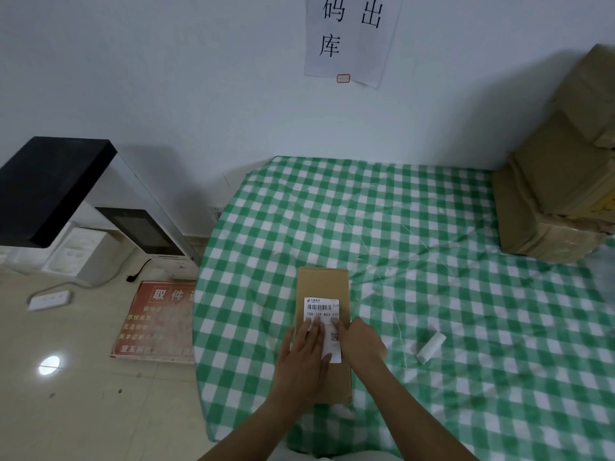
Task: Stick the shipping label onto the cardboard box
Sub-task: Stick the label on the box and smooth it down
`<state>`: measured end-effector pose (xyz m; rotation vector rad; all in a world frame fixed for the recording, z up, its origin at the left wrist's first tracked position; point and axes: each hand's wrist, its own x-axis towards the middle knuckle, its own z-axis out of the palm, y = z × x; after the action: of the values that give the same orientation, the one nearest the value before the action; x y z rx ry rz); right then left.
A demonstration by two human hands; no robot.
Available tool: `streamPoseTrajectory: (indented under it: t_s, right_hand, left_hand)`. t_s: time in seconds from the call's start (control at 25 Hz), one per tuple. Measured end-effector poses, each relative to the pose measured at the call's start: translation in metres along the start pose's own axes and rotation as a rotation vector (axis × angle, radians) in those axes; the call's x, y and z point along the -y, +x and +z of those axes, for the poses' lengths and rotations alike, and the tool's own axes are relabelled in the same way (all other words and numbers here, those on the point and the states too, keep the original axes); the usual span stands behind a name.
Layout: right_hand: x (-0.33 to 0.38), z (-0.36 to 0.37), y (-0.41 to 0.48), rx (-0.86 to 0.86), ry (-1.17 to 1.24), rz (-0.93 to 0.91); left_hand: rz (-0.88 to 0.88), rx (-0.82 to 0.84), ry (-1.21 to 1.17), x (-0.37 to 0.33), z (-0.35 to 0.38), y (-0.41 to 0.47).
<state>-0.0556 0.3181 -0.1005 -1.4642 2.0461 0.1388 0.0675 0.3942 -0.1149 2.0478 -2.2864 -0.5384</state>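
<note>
A long brown cardboard box (322, 282) lies flat on the green-and-white checked tablecloth (432, 261), near its left edge. A white shipping label (322, 309) with a barcode lies on the box's top face. My left hand (304, 354) rests flat on the label's left half, fingers straight and pressing down. My right hand (361, 342) sits at the box's right edge with its fingertips touching the label's right side; its fingers look bent. The label's lower part is partly hidden by both hands.
A small white paper roll (431, 347) lies on the cloth right of the box. Taped brown parcels (562, 181) are stacked at the far right. Left of the table, on the floor, are a red sign (156, 319), a power strip (50, 299) and a black-topped machine (66, 191).
</note>
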Motion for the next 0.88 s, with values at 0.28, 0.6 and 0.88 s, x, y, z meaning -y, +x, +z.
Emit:
streamPoseTrajectory:
  t_s: [0.28, 0.6, 0.88]
  right_hand:
    - [-0.005, 0.007, 0.004, 0.045, 0.056, -0.011]
    - [-0.01, 0.015, 0.011, 0.057, 0.263, -0.022]
    - [-0.015, 0.012, 0.012, 0.089, 0.299, -0.01]
  left_hand:
    - [0.062, -0.144, 0.027, -0.008, 0.006, -0.011]
    - [0.094, -0.06, 0.061, -0.011, 0.007, -0.007]
    - [0.078, 0.061, 0.033, -0.016, 0.002, 0.009]
